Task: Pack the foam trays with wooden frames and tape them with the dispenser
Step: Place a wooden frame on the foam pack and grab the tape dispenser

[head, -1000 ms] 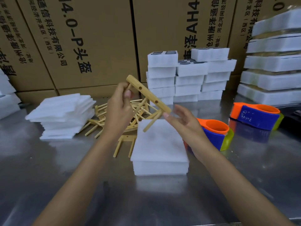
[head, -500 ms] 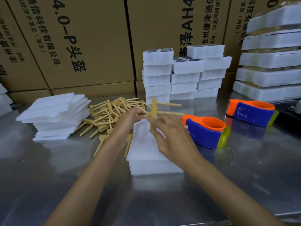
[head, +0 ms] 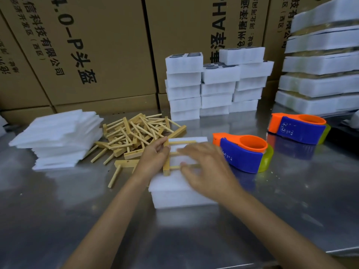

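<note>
Presently seating wooden frame (head: 168,158) flat on foam tray (head: 174,193).
Rail running away along tray's left edge, gripped by left hand (head: 153,158); dowels pointing right under flat, blurred right hand (head: 204,166).

We see the left hand (head: 153,158) gripping a pale wooden pegged frame (head: 167,162) on the white foam tray (head: 174,193); the right hand (head: 206,167), fingers spread, rests on it.
</note>
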Motion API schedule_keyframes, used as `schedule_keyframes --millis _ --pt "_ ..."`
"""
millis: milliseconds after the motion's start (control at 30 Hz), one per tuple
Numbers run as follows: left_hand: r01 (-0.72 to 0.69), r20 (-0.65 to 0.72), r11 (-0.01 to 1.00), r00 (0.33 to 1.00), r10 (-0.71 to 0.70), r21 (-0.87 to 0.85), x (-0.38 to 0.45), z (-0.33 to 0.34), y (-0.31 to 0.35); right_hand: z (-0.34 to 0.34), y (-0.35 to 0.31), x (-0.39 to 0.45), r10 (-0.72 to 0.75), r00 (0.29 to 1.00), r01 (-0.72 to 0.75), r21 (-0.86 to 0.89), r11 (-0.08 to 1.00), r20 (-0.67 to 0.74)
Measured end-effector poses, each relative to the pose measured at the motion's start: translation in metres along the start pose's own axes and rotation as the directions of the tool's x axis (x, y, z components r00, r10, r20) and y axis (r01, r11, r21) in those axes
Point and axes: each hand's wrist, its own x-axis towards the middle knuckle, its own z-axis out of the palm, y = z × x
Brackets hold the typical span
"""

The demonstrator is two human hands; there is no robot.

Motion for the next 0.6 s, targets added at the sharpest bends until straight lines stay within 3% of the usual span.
schedule_keyframes --millis 100,167,233,333,433,500,600 --pt "-0.019 0.009 1.000 1.000 0.019 0.021 -0.002 0.000 -0.003 -0.022 0.050 0.007 0.276 0.928 -0.323 -0.170 0.931 -0.252" --pt "-0.027 0.002 0.999 1.000 0.027 0.027 -0.002 0.001 -0.002 -0.033 0.082 0.006 0.490 0.853 -0.520 -0.379 0.765 -0.180" --pt "-0.023 -0.020 1.000 1.000 0.023 0.012 -0.002 0.003 -0.001 -0.035 0.104 0.006 0.587 0.810 -0.488 -0.567 0.664 -0.010" --pt "-0.025 -0.113 1.000 0.993 0.026 0.011 -0.003 0.001 0.001 -0.039 0.121 0.005 0.556 0.830 -0.448 -0.531 0.719 0.052" --pt "-0.148 -0.180 0.986 0.971 0.159 0.074 -0.006 -0.006 0.010 -0.044 0.131 -0.009 0.390 0.918 -0.394 -0.307 0.866 -0.076" --pt "-0.254 -0.131 0.959 0.954 0.270 0.123 -0.007 -0.008 0.024 -0.050 0.134 -0.019 0.272 0.945 -0.303 -0.172 0.937 -0.179" --pt "-0.350 0.010 0.918 0.935 0.354 0.189 -0.006 0.000 0.046 -0.065 0.130 -0.020 0.061 0.959 -0.114 -0.179 0.977 -0.277"
